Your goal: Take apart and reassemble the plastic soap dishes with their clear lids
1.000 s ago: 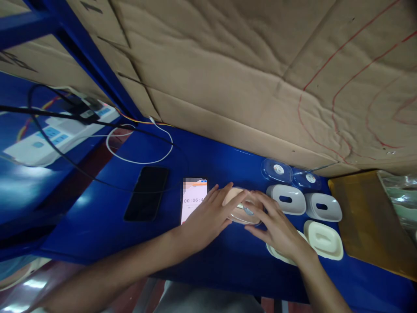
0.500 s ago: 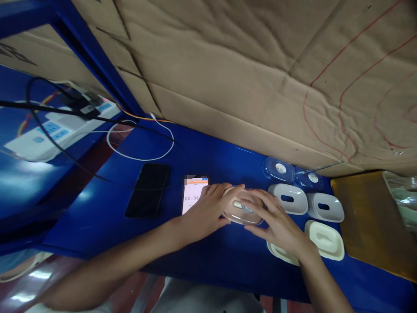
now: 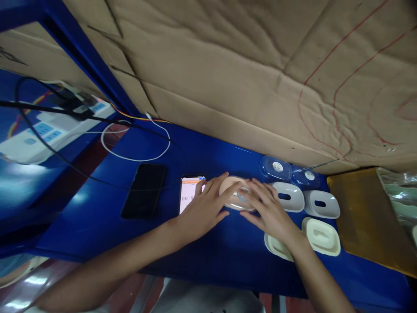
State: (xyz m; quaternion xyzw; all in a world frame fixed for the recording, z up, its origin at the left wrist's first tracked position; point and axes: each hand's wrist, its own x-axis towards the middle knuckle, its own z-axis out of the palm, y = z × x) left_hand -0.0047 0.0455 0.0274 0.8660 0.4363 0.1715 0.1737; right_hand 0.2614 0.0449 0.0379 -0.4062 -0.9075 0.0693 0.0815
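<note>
A pinkish oval box with a clear lid (image 3: 237, 203) sits on the blue table between my hands, partly covered by fingers. A round sticker shows on its top. My left hand (image 3: 205, 209) holds its left side, with the index finger over the lid and the thumb at the near edge. On the opposite side, my right hand (image 3: 272, 218) grips the rim, its fingers curving over the top. Just left of the box lies a lit phone (image 3: 187, 198) showing a timer, partly hidden by my left hand.
Right of my hands stand two clear lids with stickers (image 3: 276, 167), two white oval shells with slots (image 3: 322, 204) and two cream trays (image 3: 321, 237). A brown carton (image 3: 365, 217) is at far right. A dark phone (image 3: 143, 191), cables and a power strip (image 3: 32, 141) are at left.
The box has moved slightly away from me, with both hands still around it. The whole view has shifted a little.
</note>
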